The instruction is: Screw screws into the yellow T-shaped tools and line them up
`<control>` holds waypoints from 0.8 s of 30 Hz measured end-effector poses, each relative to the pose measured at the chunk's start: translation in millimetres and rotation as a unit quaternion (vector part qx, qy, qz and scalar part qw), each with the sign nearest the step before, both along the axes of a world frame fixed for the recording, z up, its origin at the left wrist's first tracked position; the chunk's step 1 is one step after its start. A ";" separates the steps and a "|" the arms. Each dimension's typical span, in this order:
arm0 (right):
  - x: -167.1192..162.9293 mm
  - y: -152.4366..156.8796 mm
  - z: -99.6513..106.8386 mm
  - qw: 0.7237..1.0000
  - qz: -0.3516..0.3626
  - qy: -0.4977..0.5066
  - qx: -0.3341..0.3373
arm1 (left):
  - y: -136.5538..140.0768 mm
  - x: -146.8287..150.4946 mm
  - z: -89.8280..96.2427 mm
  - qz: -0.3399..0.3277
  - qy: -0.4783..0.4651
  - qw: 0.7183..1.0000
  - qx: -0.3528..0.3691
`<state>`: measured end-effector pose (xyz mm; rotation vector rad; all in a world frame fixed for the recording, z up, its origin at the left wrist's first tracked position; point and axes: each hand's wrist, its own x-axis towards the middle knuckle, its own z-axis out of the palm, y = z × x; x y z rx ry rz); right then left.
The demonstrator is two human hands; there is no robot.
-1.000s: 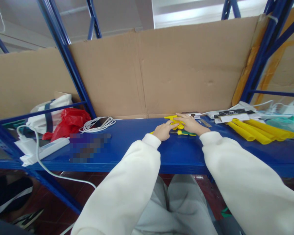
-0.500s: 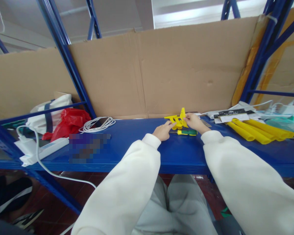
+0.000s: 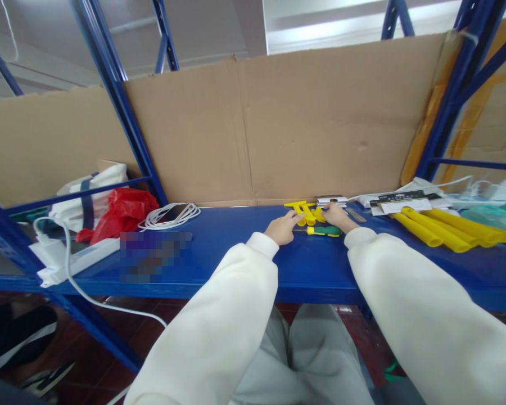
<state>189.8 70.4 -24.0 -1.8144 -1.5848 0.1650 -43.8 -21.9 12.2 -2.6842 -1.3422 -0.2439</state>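
Several yellow plastic pieces (image 3: 307, 216) lie close together on the blue shelf, some with T-shaped or rounded ends. My left hand (image 3: 282, 226) rests at their left side, index finger stretched out and its tip against them. On the right, the fingers of my right hand (image 3: 339, 217) are bent around the edge of a yellow plastic piece (image 3: 319, 214), low by the shelf; the fingertips are partly hidden. A screwdriver (image 3: 324, 231) with a green and yellow handle lies just in front of the pieces, between my hands.
Yellow tubes (image 3: 447, 228) and black-and-white packaging (image 3: 398, 202) lie to the right. A small card (image 3: 331, 199) and a flat metal strip (image 3: 356, 215) are behind my right hand. Left stand a coiled white cable (image 3: 168, 216), red bag (image 3: 129, 208) and power strip (image 3: 82, 261). Cardboard (image 3: 312, 124) walls the back.
My right hand has lowered a yellow plastic piece that stood upright, so it now sits low among the others. The card behind has come into sight. My left hand has hardly moved.
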 end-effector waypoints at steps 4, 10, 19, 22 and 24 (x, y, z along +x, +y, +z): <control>-5.0 -5.2 3.9 0.998 -0.009 -0.051 -0.044 | -0.7 0.4 0.7 0.002 0.001 1.000 -0.004; 2.8 -12.0 9.7 0.995 0.086 -0.032 -0.029 | -1.9 -0.4 0.8 -0.006 -0.012 1.000 -0.006; -19.7 -34.7 26.0 0.962 0.202 0.179 0.042 | 1.6 -0.1 -3.9 0.011 -0.056 0.998 0.014; -32.7 -51.7 34.2 0.935 0.268 0.230 0.017 | 2.2 0.2 -4.2 0.019 -0.078 0.997 0.024; -37.5 -61.8 37.3 0.915 0.311 0.255 -0.029 | 1.8 0.3 -3.4 0.019 -0.092 0.995 0.029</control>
